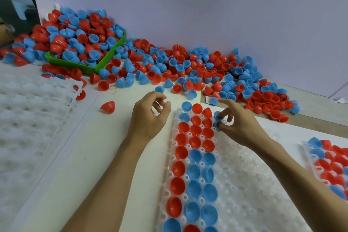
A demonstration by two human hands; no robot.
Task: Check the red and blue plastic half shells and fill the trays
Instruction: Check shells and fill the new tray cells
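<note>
A clear plastic tray lies in front of me, its left columns filled with red and blue half shells. My right hand pinches blue half shells at the tray's far end, beside the filled columns. My left hand hovers left of the tray's far corner with curled fingers and holds nothing. A big loose heap of red and blue shells lies along the wall behind.
A green bin heaped with shells stands at the back left. A stack of clear trays lies on the left. A second tray, partly filled, sits at the right edge. One red shell lies alone on the white table.
</note>
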